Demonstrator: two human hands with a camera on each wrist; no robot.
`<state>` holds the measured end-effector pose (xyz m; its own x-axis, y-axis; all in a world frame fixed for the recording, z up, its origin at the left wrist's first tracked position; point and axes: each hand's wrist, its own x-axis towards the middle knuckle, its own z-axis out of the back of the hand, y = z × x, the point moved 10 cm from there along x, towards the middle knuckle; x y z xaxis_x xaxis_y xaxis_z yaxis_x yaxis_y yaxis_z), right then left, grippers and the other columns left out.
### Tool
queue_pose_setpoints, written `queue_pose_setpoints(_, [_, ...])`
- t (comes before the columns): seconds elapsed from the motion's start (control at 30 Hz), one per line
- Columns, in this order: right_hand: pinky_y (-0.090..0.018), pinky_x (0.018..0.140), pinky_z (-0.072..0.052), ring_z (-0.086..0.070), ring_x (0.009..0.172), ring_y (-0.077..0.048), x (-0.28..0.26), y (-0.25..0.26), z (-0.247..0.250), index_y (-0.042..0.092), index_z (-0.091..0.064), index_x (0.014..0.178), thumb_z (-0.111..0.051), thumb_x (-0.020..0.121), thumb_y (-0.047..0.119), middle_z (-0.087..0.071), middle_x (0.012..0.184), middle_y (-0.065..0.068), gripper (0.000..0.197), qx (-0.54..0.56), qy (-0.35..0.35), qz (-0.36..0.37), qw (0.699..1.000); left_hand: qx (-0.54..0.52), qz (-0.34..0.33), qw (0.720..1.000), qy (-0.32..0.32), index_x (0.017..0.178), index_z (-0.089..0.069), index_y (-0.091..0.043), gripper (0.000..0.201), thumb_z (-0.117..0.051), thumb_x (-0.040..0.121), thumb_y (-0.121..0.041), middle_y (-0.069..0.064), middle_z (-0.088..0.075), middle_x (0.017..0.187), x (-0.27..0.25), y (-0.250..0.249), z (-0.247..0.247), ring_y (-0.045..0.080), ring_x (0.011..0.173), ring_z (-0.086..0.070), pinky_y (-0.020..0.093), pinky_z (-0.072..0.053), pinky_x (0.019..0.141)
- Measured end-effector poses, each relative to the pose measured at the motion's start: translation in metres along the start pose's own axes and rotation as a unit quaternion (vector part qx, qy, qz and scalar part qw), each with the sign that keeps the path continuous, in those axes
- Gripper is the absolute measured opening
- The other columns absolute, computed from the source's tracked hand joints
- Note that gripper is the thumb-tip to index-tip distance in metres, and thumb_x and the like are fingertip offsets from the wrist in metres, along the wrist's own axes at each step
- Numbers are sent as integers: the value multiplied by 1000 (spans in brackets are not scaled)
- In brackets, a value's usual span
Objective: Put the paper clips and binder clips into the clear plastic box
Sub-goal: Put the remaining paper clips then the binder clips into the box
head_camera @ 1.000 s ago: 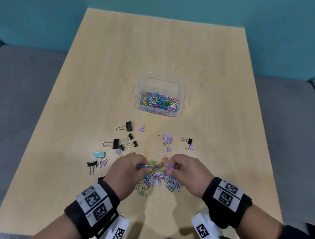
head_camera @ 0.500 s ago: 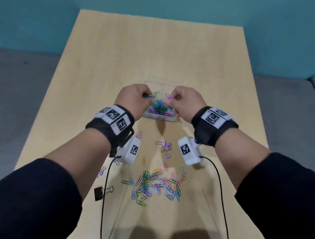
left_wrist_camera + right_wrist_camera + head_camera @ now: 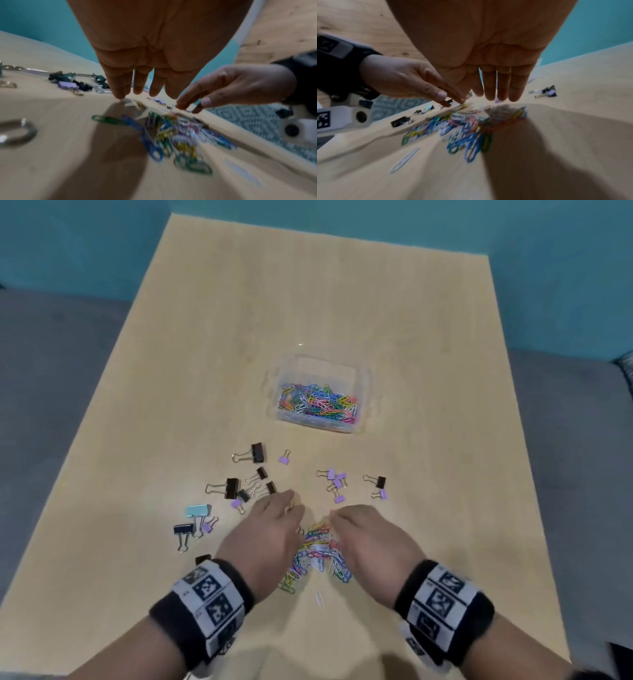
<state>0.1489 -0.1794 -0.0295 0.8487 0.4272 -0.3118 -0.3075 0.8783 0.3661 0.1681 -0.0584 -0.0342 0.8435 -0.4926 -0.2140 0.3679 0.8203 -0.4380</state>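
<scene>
A clear plastic box [image 3: 363, 378] sits mid-table with many coloured paper clips inside. A loose pile of coloured paper clips [image 3: 320, 553] [image 3: 173, 134] [image 3: 464, 129] lies near the front edge. My left hand [image 3: 270, 529] [image 3: 137, 93] and right hand [image 3: 370, 535] [image 3: 496, 97] hover on either side of the pile, fingers straight and pointing down, holding nothing. Black, purple and light blue binder clips [image 3: 239, 487] lie scattered to the left of the pile, and more purple and black ones [image 3: 339, 481] beyond it.
The wooden table [image 3: 308, 302] ends close behind my wrists, and its far half is bare. A single white paper clip [image 3: 320, 599] lies apart, nearer to me than the pile. Grey floor surrounds the table, with a teal wall behind.
Both hands were over the box with pinched paper clips half a second ago. They have come back to the pile with straight, empty fingers, and the box holds more clips.
</scene>
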Motion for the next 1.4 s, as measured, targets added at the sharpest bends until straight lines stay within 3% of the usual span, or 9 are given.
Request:
queue_pose_setpoints(0.2, [-42, 100, -42, -40, 124, -31, -3, 19, -36, 5, -39, 133, -32, 82, 13, -45, 132, -11, 52, -53, 20, 30, 998, 94, -67, 993, 37, 126, -52, -4, 47, -27, 94, -28, 15, -52, 133, -2, -9, -32, 31, 128, -44, 42, -36, 107])
queue_pose_setpoints(0.33, [-38, 92, -47, -46, 116, -28, -28, 9, -24, 15, -45, 130, -47, 84, 14, -50, 127, -2, 45, -2, -19, 4, 1000, 52, -23, 998, -23, 122, -57, -10, 37, -54, 88, -26, 7, -60, 122, -36, -11, -8, 27, 117, -52, 34, -43, 101])
queue_pose_setpoints(0.47, [-37, 99, -39, -33, 123, -26, -54, -28, -26, 22, -23, 143, -53, 88, 42, -29, 144, 1, 65, 39, -24, -150, 988, 26, 97, 994, 42, 147, -21, -17, 83, -58, 82, -53, 9, -17, 153, -63, 11, -28, 31, 140, -15, 38, -20, 114])
queue_pose_setpoints(0.57, [-39, 97, -38, -31, 121, -27, -46, -11, -40, 26, -15, 146, -59, 78, 58, -20, 149, 0, 86, 1, 13, -142, 990, 76, 73, 992, 64, 147, -20, -16, 97, -67, 72, -54, 12, -19, 155, -56, 2, -42, 34, 140, -20, 46, -30, 111])
queue_pose_setpoints(0.67, [-39, 94, -41, -33, 117, -27, -24, 13, -45, 24, -19, 146, -63, 79, 51, -26, 145, -1, 84, -15, 0, -108, 994, 79, 60, 994, 35, 139, -37, -15, 87, -75, 66, -45, 11, -39, 145, -42, -4, -44, 32, 126, -38, 47, -49, 91])
queue_pose_setpoints(0.8, [-35, 85, -46, -36, 111, -26, -3, 16, -40, 20, -37, 137, -57, 90, 28, -37, 130, -4, 52, 24, -34, -117, 992, 62, 62, 996, -25, 121, -56, -15, 57, -77, 70, -28, 9, -53, 119, -26, -5, -31, 25, 100, -41, 37, -52, 79])
queue_pose_setpoints(1.0, [-33, 61, -35, -42, 90, -26, 1, 14, -38, 15, -47, 106, -55, 82, 1, -42, 110, -8, 29, -11, -17, -92, 996, 35, 84, 996, 4, 99, -55, -19, 12, -55, 88, -15, 3, -42, 105, -17, -1, -33, 17, 83, -30, 36, -46, 70])
queue_pose_setpoints(1.23, [-33, 62, -34, -41, 80, -24, -1, 16, -33, 14, -45, 102, -57, 74, -5, -40, 103, -6, 36, -2, 21, -75, 997, 50, 69, 996, 22, 81, -39, -22, 33, -47, 72, 9, 0, -31, 91, -20, -9, -31, 18, 75, -31, 33, -39, 60])
queue_pose_setpoints(1.4, [-28, 51, -24, -33, 66, -21, -2, 17, -29, 17, -40, 89, -53, 80, -7, -34, 89, -2, 29, -3, 19, -70, 997, 52, 73, 996, 23, 80, -44, -19, 26, -53, 75, 5, -3, -27, 85, -21, -7, -30, 17, 66, -31, 31, -32, 55])
